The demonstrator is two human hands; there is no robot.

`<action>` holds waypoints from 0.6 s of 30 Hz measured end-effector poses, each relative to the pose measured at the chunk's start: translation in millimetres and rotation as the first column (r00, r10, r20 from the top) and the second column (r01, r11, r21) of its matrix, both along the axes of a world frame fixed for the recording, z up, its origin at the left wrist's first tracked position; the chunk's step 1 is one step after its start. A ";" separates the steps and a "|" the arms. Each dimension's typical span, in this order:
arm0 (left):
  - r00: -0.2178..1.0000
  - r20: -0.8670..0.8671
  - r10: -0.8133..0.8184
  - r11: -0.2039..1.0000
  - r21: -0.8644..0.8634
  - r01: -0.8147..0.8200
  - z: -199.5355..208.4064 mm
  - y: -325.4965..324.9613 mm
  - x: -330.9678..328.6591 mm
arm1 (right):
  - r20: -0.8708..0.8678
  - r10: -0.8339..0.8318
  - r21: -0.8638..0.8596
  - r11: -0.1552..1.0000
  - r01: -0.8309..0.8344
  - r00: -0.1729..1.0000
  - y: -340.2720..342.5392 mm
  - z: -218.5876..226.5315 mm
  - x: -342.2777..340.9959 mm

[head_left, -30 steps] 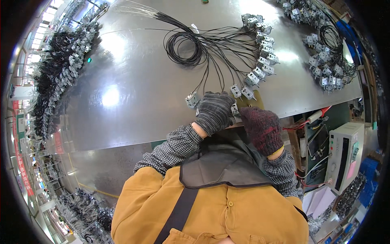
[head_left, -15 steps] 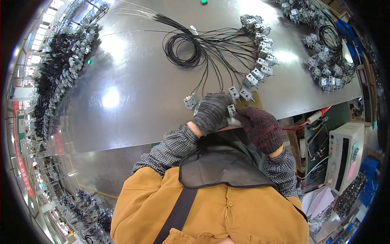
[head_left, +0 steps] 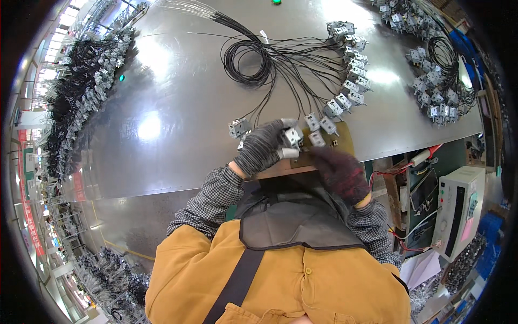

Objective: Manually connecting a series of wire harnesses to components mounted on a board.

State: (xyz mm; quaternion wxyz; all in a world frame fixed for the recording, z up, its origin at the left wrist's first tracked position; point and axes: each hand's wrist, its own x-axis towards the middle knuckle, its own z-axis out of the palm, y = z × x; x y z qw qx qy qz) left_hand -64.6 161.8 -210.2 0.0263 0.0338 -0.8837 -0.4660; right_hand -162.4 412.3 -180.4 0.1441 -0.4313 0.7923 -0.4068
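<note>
My left hand [head_left: 261,146], in a grey striped glove with white-wrapped fingertips, pinches a small grey metal block [head_left: 292,137] over the bench's front edge. To its right is my right hand [head_left: 342,174], in a dark maroon glove; motion smears its fingers. Between the hands lies a brownish plate [head_left: 345,135] with a small brass-coloured piece [head_left: 334,143] on it. A loose metal block [head_left: 317,139] rests there, with two others just beyond. Another metal block [head_left: 237,127] stands left of my left hand. Black cables [head_left: 264,65] run from the blocks into a coil.
A row of similar metal blocks [head_left: 353,70] stretches away at the right of the cables. More piles [head_left: 437,92] sit at the far right, and a large heap [head_left: 91,92] at the left. A white power unit [head_left: 458,208] stands below the bench's right side.
My left hand has shifted left, carrying a metal block. My right hand has drawn slightly down from the brownish plate, uncovering the small brass-coloured piece. The leftmost block has moved left.
</note>
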 end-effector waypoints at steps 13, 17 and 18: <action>0.976 0.012 -0.219 0.960 -0.175 0.217 3.0 -4.8 -24.7 | -0.040 -0.138 0.045 0.989 0.140 0.990 1.1 3.9 -20.5; 0.987 -0.028 -0.158 0.904 -0.406 0.133 20.7 17.4 -23.6 | -0.020 -0.107 0.038 0.993 0.108 0.994 1.0 8.1 -16.1; 0.987 -0.027 -0.160 0.904 -0.405 0.135 20.8 23.2 -24.3 | -0.016 -0.090 0.012 0.996 0.090 0.996 1.5 9.4 -14.8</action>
